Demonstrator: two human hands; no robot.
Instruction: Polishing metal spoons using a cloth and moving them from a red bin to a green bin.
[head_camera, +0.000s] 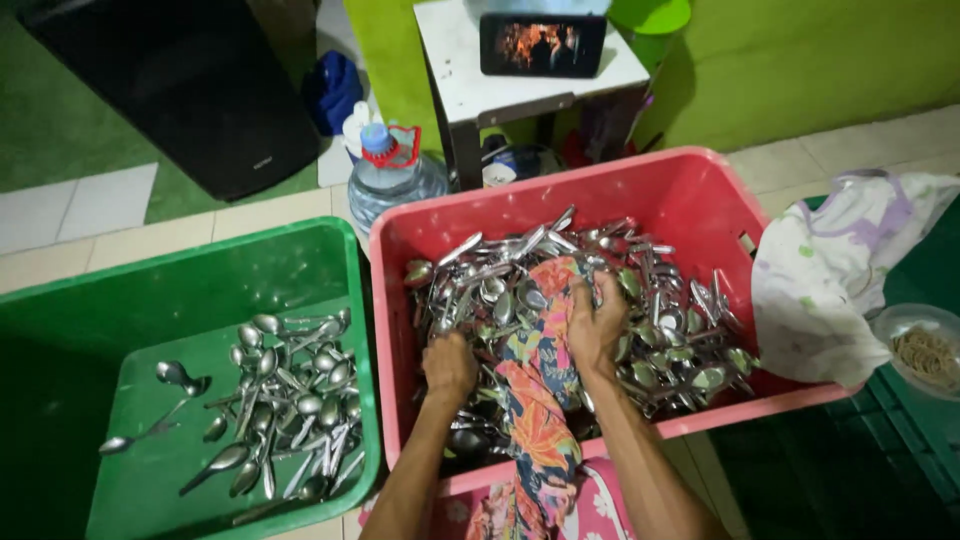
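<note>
Around me: a green bin (300, 262) on the left with a smaller scatter of spoons (290, 400) lying on its floor, a big water bottle (392, 175) behind the gap between the bins, a small white stool (470, 75) further back carrying a phone (542, 44) with a lit screen, a dark speaker box (190, 85) at upper left. On the right a pale printed cloth (840, 270) hangs over the red bin's corner, and just beside it sits a clear bowl of rubber bands (925, 350). Nothing blocks my hands; the spoon pile itself crowds them on all sides. The red bin (690, 195) in front of me holds a dense heap of shiny metal spoons (660, 320), tangled every which way. A floral cloth (535, 400), orange, red and teal, runs from my lap up into the middle of the heap. My right hand (597, 325) has its grip closed over the top end of that cloth, fingers curled, with spoons touching it around the knuckles. My left hand (450, 365) is just left of the cloth, pushed down into the spoons with fingers curled under; I can't tell what its grip holds.
</note>
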